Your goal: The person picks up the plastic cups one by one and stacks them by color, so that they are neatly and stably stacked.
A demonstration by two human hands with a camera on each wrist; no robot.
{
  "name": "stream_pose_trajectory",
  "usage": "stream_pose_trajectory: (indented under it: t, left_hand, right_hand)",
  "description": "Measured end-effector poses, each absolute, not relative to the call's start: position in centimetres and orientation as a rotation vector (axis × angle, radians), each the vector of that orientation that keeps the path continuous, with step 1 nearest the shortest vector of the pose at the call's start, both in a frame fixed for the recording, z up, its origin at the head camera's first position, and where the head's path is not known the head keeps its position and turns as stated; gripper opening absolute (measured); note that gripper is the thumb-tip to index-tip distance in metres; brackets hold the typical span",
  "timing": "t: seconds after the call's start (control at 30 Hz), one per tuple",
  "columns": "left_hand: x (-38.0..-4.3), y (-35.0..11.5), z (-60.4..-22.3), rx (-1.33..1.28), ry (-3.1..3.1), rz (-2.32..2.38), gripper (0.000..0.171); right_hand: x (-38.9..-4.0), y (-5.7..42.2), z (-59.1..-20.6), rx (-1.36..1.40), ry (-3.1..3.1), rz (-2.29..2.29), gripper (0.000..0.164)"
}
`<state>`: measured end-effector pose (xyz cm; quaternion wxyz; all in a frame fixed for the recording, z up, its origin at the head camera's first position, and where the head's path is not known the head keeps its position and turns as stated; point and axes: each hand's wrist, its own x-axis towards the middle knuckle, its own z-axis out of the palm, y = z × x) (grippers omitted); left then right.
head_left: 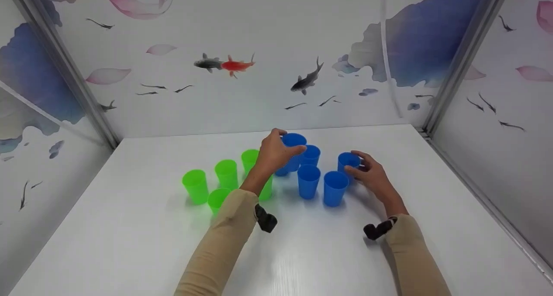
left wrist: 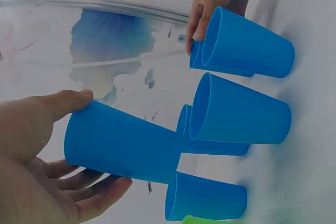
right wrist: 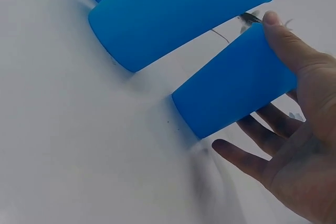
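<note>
Toward the back of the table, my left hand [head_left: 276, 153] grips a blue cup [left wrist: 123, 142] near its rim, thumb on one side and fingers on the other. That cup is raised, overlapping a blue cup [head_left: 282, 172] behind it in the head view. My right hand [head_left: 375, 177] holds another blue cup [right wrist: 236, 85] by its upper part, thumb at the rim; its base is at the table top. Between the hands stand more upright blue cups, one at the front [head_left: 335, 189], one left of it [head_left: 308, 182] and one farther back [head_left: 313, 154].
Several green cups [head_left: 195, 187] stand upright to the left, some partly hidden by my left forearm. The white table [head_left: 129, 227] is enclosed by printed panels [head_left: 259, 101] at the back and both sides, with metal posts [head_left: 462, 58] at the corners.
</note>
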<state>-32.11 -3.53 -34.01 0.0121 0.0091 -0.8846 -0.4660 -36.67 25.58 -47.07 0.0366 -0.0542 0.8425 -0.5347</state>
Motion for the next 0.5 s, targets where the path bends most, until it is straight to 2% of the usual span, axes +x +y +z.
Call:
stream_pose_trajectory:
  t: [0.5]
  left_hand:
    - [-33.6, 0.8, -32.4, 0.014, -2.746, -1.371, 0.074]
  right_hand:
    - [-36.7, 25.5, -47.0, -0.09, 2.623, -1.624, 0.09]
